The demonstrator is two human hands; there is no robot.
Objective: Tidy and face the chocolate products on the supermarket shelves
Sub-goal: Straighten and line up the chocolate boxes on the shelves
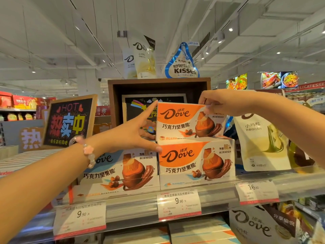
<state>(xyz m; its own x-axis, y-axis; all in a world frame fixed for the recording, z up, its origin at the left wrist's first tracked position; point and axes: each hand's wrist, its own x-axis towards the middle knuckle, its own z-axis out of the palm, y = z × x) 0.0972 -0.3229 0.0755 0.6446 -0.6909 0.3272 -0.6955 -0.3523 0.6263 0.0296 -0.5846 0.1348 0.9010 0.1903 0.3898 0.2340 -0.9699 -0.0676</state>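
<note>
The left hand (139, 132) is spread open — straight fingers against the left side of the upper orange-and-white Dove carton (186, 120). The right hand (219, 103) pinches its top right edge. It stands front-facing, long axis sideways, atop an identical carton (195, 161) on the shelf (133, 206).

HOT chalkboard sign (69, 121) left; price tags (179, 204) on shelf rail; food posters (279, 79) far right.

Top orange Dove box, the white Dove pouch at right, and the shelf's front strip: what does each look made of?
Top orange Dove box: printed cardboard by the look, with crisp straight edges and a slight sheen. White Dove pouch: probably soft plastic film, matte, its surface curved and rippled. Front strip: seemingly clear glossy plastic, with glare streaks and price tags showing behind it.
</note>
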